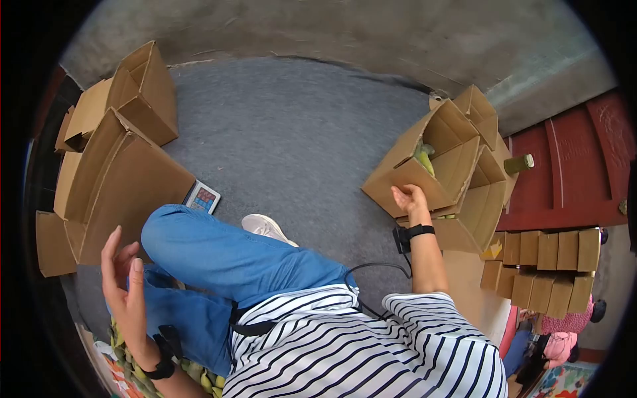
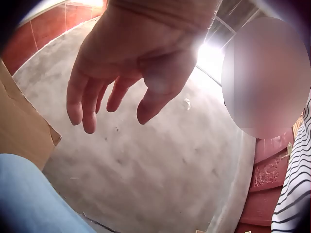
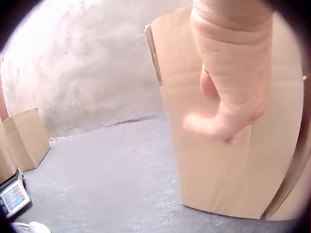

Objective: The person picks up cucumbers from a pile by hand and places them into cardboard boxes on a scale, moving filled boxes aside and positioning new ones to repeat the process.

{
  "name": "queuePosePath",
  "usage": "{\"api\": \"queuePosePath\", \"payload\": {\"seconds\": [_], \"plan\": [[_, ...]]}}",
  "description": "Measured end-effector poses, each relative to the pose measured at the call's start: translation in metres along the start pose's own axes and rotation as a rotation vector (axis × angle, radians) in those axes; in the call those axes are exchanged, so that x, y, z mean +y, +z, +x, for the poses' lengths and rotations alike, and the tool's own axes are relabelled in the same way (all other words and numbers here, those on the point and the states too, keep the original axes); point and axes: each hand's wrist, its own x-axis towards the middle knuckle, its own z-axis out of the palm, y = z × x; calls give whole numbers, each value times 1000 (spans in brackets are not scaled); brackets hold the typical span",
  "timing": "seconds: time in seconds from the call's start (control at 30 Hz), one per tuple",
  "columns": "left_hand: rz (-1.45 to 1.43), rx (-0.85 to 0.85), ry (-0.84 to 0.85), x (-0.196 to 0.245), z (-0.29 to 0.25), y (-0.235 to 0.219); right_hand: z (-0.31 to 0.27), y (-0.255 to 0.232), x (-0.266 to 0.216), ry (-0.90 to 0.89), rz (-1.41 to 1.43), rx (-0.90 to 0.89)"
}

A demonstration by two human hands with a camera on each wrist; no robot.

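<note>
My left hand [image 1: 125, 295] is raised beside my bent left knee, holding nothing, its fingers loosely spread. In the left wrist view the same hand [image 2: 141, 63] hangs with relaxed fingers and thumb apart. My right hand [image 1: 411, 199] is by the near side of an open cardboard box [image 1: 391, 189], fingers loosely bent and nothing in them. The right wrist view has this hand [image 3: 233, 82] overlapping the tall plain side of the box [image 3: 209, 170]. Inside the box lies some green and yellow fruit [image 1: 425, 159]. Greenish-yellow fruits [image 1: 207, 383] are piled under my left forearm.
Large open cardboard boxes [image 1: 142, 176] stand at the left, with a digital scale [image 1: 203, 198] beside them. More boxes [image 1: 488, 205] adjoin the right one. Stacked small cartons [image 1: 541, 252] and other people [image 1: 561, 345] are farther right. The grey floor [image 1: 285, 126] runs to a wall.
</note>
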Motion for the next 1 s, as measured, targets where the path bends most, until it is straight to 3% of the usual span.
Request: {"api": "queuePosePath", "payload": {"seconds": [0.17, 0.23, 0.27, 0.3, 0.33, 0.37, 0.4, 0.47, 0.57, 0.63, 0.7, 0.8, 0.9, 0.97, 1.0], "plan": [[-97, 17, 39, 24, 31, -7, 25, -13, -34, 7, -27, -67], [-137, 18, 98, 26, 49, -21, 43, -20, -48, -7, 18, -3], [-172, 81, 95, 30, 57, -26, 49, -28, -55, -29, -100, -63], [-202, 146, 100, 34, 68, -30, 50, -24, -55, -89, -195, -10], [-197, 203, 116, 31, 79, -42, 33, -9, -50, -151, -434, -40], [-195, 251, 132, 24, 89, -53, 17, 8, -49, -224, -668, -67], [-175, 288, 119, 13, 100, -67, 9, 32, -45, -216, -687, -107], [56, 418, 109, -29, 119, -101, -6, 71, -26, -269, -1247, -423], [278, 527, 3, -127, 138, -150, -40, 148, 18, -753, -1585, -580], [515, 584, -35, -162, 140, -160, -93, 215, 42, -769, -1592, -674], [777, 601, 29, -178, 137, -159, -142, 267, 56, -786, -1610, -770], [868, 650, -46, -188, 131, -158, -193, 330, 64, -819, -1710, -957], [882, 638, -237, -193, 129, -169, -229, 391, 73, -955, -1659, -1141], [764, 429, -574, -196, 129, -177, -248, 431, 81, -1070, -1482, -1282], [791, 440, -487, -210, 125, -177, -257, 453, 88, -1034, -1437, -1337]]}}
